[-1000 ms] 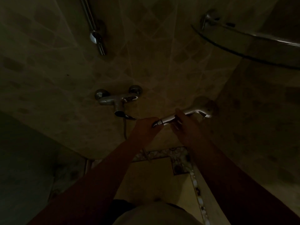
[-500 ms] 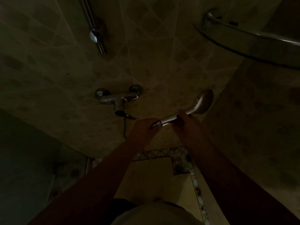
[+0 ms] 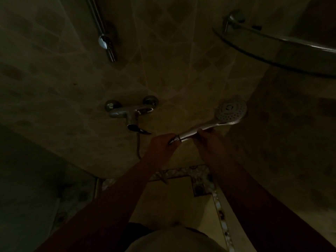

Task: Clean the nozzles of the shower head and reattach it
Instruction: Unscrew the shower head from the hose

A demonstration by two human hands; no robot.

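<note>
The room is very dim. A chrome shower head [image 3: 230, 111] lies almost level in front of me, its round nozzle face turned towards the camera at the right. My right hand [image 3: 209, 140] grips the middle of its handle. My left hand [image 3: 161, 144] is closed around the handle's threaded end, where the hose connector meets it. The hose [image 3: 139, 148] hangs down from the wall tap and most of it is hidden behind my left arm.
A chrome mixer tap [image 3: 131, 113] with a lever sits on the tiled wall, left of my hands. A slide rail with its holder [image 3: 105, 41] runs up the wall above. A curved glass corner shelf [image 3: 272, 51] juts out at the upper right. A floor drain [image 3: 199, 189] lies below.
The shower head has rolled in my hands, so its nozzle face now points at the camera instead of sideways. Both hands stay on the handle.
</note>
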